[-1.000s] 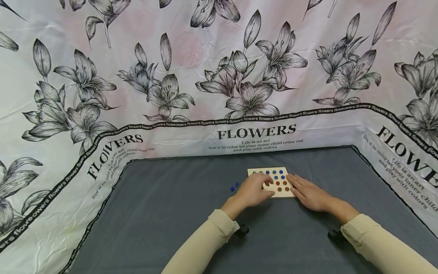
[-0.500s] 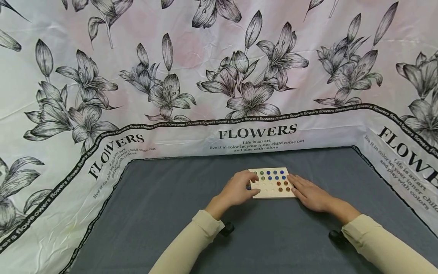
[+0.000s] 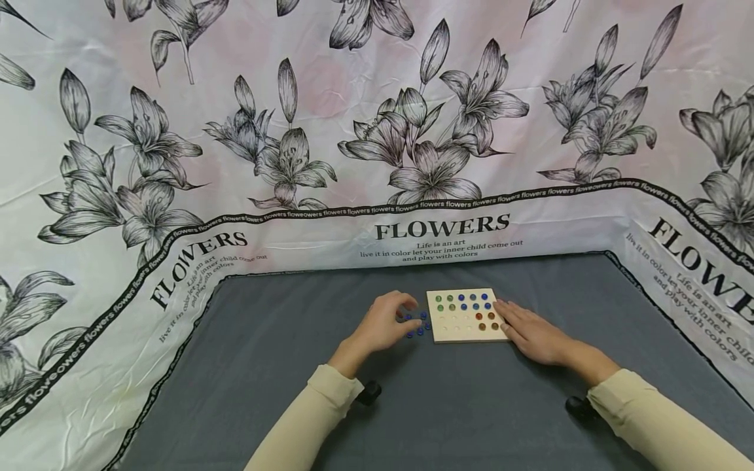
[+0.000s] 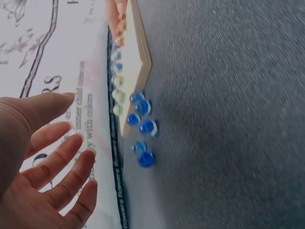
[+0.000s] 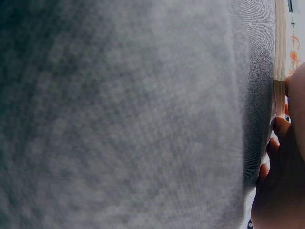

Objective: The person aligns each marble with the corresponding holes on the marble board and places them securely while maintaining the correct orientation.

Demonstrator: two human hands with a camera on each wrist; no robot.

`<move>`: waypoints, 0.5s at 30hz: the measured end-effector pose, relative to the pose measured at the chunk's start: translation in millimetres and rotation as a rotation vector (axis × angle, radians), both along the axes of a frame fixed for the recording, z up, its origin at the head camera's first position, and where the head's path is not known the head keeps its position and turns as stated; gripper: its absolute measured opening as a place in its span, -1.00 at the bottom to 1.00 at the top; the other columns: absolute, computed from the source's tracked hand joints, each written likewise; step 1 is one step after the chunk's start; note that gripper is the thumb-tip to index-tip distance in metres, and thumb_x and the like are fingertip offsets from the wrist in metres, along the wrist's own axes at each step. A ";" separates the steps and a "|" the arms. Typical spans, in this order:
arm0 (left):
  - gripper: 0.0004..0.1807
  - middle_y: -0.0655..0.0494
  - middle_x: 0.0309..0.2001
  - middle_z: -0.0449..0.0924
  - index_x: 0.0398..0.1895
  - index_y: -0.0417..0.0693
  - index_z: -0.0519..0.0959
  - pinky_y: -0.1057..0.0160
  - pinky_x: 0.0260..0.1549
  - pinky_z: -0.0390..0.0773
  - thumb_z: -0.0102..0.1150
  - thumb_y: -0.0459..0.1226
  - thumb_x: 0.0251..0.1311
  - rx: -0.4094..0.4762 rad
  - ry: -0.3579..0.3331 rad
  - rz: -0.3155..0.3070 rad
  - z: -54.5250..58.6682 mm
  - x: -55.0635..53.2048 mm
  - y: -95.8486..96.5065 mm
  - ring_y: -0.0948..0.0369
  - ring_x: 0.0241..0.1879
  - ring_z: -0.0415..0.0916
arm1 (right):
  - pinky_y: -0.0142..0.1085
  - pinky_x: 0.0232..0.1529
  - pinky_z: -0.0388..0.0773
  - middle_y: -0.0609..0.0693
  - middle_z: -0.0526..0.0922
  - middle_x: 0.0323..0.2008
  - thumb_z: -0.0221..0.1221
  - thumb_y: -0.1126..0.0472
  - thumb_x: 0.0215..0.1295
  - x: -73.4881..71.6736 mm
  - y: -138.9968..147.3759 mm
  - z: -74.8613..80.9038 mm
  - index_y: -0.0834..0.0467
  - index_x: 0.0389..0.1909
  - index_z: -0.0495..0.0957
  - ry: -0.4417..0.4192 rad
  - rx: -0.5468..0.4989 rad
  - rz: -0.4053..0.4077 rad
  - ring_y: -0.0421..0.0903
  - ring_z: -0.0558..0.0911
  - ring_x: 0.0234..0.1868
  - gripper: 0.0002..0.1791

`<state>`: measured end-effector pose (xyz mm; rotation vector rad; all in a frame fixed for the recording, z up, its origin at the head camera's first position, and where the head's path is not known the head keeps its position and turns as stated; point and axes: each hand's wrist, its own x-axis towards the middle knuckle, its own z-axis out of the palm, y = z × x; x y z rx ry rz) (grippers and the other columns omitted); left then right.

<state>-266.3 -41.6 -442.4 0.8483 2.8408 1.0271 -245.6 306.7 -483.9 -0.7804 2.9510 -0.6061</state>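
A pale wooden board (image 3: 450, 335) lies on the grey cloth with rows of small dimples. Green marbles (image 3: 439, 307), blue marbles (image 3: 475, 306), red-orange marbles (image 3: 479, 316) and amber marbles (image 3: 482, 326) sit in some of its dimples; those at the front left hold none. Beside the board's left edge, several loose blue marbles (image 4: 147, 127) rest on the cloth. My left hand (image 3: 379, 324) hovers next to them, fingers loosely bent and apart from the thumb, holding nothing. With straight fingers, my right hand (image 3: 536, 335) rests against the board's right edge.
The dark grey cloth (image 3: 265, 379) covers the table around the board. Behind it rises a white flower-printed fabric (image 3: 318, 235), which also borders both sides. A black wrist device (image 3: 369, 393) sits under the left sleeve.
My left hand has moved leftward off the board, uncovering its green marbles and front-left dimples. More loose blue marbles now show between hand and board. The right hand has stayed in place.
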 end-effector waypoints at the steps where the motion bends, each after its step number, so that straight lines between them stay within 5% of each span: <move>1: -0.62 0.00 0.03 0.62 0.15 -0.15 0.62 0.17 -0.10 0.62 0.35 -0.19 0.34 0.012 -0.005 0.002 -0.7 -0.8 -2.4 0.05 -0.06 0.62 | 0.32 0.41 0.07 0.40 0.13 0.53 -0.13 0.08 0.68 0.2 0.0 -0.2 0.38 0.54 0.13 -0.004 -0.001 -0.002 0.44 0.12 0.51 -0.38; 15: -0.62 -0.06 0.04 0.62 0.15 -0.21 0.60 0.11 -0.12 0.61 0.33 -0.21 0.36 0.097 -0.080 0.035 -18.0 -8.4 -28.9 0.02 -0.07 0.61 | 0.29 0.46 -0.01 0.34 0.07 0.57 -0.21 0.00 0.70 -5.0 4.6 -9.6 0.32 0.58 0.05 -0.047 0.007 -0.021 0.39 0.05 0.55 -0.35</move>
